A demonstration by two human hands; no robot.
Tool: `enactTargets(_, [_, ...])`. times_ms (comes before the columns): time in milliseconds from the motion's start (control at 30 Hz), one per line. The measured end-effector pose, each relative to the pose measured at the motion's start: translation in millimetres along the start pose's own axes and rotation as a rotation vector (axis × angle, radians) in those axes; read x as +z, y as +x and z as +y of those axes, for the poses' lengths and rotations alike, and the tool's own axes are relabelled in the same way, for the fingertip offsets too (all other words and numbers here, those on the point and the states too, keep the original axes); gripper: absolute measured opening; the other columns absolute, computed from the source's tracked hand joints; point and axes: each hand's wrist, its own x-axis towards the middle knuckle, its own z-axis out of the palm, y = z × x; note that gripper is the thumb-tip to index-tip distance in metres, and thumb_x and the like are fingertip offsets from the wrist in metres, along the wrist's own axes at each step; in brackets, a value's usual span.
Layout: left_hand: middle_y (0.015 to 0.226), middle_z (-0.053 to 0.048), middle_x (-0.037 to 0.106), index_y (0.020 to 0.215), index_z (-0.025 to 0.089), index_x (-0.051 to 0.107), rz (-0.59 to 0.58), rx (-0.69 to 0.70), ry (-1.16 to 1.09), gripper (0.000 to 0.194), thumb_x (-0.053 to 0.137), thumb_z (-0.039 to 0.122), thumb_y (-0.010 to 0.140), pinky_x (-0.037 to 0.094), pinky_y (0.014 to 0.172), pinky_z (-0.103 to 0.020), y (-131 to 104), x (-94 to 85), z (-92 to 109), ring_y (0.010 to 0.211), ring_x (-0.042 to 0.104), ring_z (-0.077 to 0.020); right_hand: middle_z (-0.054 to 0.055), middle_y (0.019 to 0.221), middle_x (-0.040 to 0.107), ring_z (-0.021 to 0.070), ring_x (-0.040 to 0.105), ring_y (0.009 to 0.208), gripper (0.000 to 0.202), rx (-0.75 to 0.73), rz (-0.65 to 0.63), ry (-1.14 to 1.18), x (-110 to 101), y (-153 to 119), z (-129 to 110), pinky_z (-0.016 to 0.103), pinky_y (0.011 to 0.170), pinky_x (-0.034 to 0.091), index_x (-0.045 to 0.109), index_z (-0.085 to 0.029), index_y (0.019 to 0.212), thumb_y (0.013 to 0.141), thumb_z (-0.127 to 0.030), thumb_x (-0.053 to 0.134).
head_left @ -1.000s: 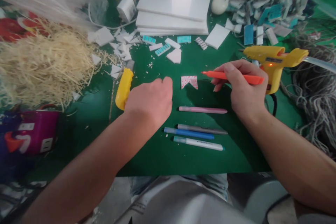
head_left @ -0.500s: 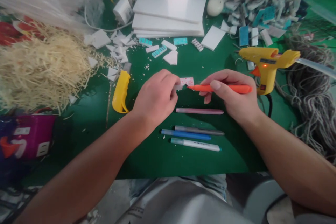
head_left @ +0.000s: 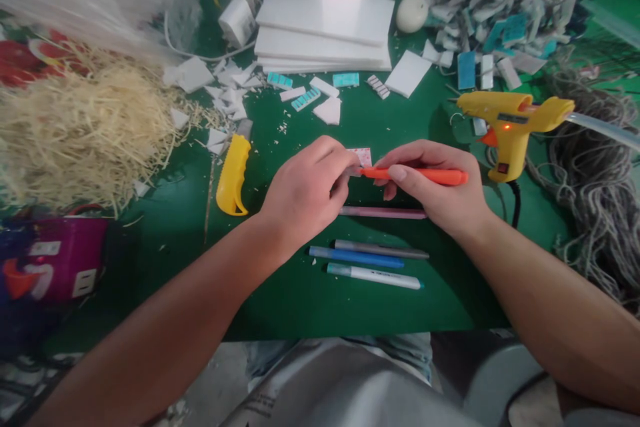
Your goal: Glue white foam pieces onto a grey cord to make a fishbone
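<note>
Surface (head_left: 280,310): green, carries everything below.
Straw heap (head_left: 85,133): pale, loose, far left.
Grey yarn (head_left: 597,193): tangled, right edge.
Offcut pile (head_left: 505,10): white, grey and teal bits, back right.
White boards (head_left: 325,20): uneven stack, back middle.
Glue gun (head_left: 517,117): yellow, lying flat, nozzle left, small light glowing.
Left hand (head_left: 305,190): fingers curled narrow, pinching a small clear piece (head_left: 355,171), mostly hidden.
Right hand (head_left: 453,203): pen grip, holding the orange marker (head_left: 443,177).
Yellow cutter (head_left: 233,177): on the surface left of the left hand, blade end away from the person.
Orange marker: between the hands, near level, tip at the clear piece; can't tell if it's inside.
Loose pens: pink pen (head_left: 383,213) just below the hands; grey pen (head_left: 383,249), blue pen (head_left: 357,256), white pen (head_left: 380,276) closer to the person.
Patterned piece (head_left: 363,155): white with red marks, just behind the fingers, partly covered.
</note>
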Motion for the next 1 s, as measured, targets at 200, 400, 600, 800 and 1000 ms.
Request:
enactTargets(200, [0.107, -0.003, 0.087, 0.109, 0.025, 0.088, 0.105, -0.242, -0.496, 0.012, 0.080, 0.020, 0.102, 0.067, 0.080, -0.027, 3.9, -4.3, 12.8, 0.088, 0.079, -0.0153, 0.001, 0.075, 0.084, 0.0161, 0.074, 0.055, 0.036, 0.017, 0.010, 0.193, -1.1, 4.9, 1.3, 0.030, 0.052, 0.064, 0.087, -0.026, 0.083, 0.087, -0.059, 0.102])
enactTargets(400, [0.072, 0.000, 0.080, 0.085, 0.022, 0.083, 0.170, -0.662, -0.995, 0.015, 0.095, 0.031, 0.084, 0.058, 0.052, -0.024, 13.1, 0.1, 24.9, 0.053, 0.069, -0.0123, 0.001, 0.077, 0.086, 0.0176, 0.075, 0.053, 0.042, 0.075, 0.002, 0.269, 0.4, 8.5, -0.3, 0.034, 0.056, 0.068, 0.087, -0.026, 0.080, 0.073, -0.060, 0.110])
enactTargets(600, [0.064, 0.001, 0.078, 0.074, 0.020, 0.075, 0.165, -0.751, -1.205, 0.033, 0.104, 0.034, 0.071, 0.055, 0.046, -0.022, 13.3, 5.0, 32.1, 0.045, 0.067, -0.0116, 0.001, 0.070, 0.084, 0.0177, 0.074, 0.050, 0.040, 0.118, -0.007, 0.326, 3.7, 7.8, -4.2, 0.034, 0.055, 0.069, 0.088, -0.026, 0.078, 0.070, -0.056, 0.113])
enactTargets(800, [0.068, 0.001, 0.080, 0.077, 0.019, 0.079, 0.191, -0.693, -1.210, 0.020, 0.098, 0.027, 0.077, 0.057, 0.049, -0.021, 11.7, 3.7, 36.3, 0.048, 0.069, -0.0105, 0.003, 0.073, 0.085, 0.0174, 0.074, 0.051, 0.037, 0.112, -0.025, 0.340, 2.7, 6.6, -3.3, 0.033, 0.053, 0.068, 0.088, -0.025, 0.078, 0.075, -0.054, 0.110])
enactTargets(1000, [0.072, 0.001, 0.076, 0.087, 0.022, 0.087, 0.143, -0.597, -1.057, 0.010, 0.091, 0.031, 0.084, 0.051, 0.050, -0.021, 11.4, 4.5, 32.5, 0.054, 0.060, -0.0090, 0.002, 0.080, 0.087, 0.0177, 0.076, 0.058, 0.036, 0.017, -0.048, 0.213, 5.1, 3.5, -4.3, 0.032, 0.057, 0.067, 0.089, -0.028, 0.085, 0.079, -0.059, 0.106])
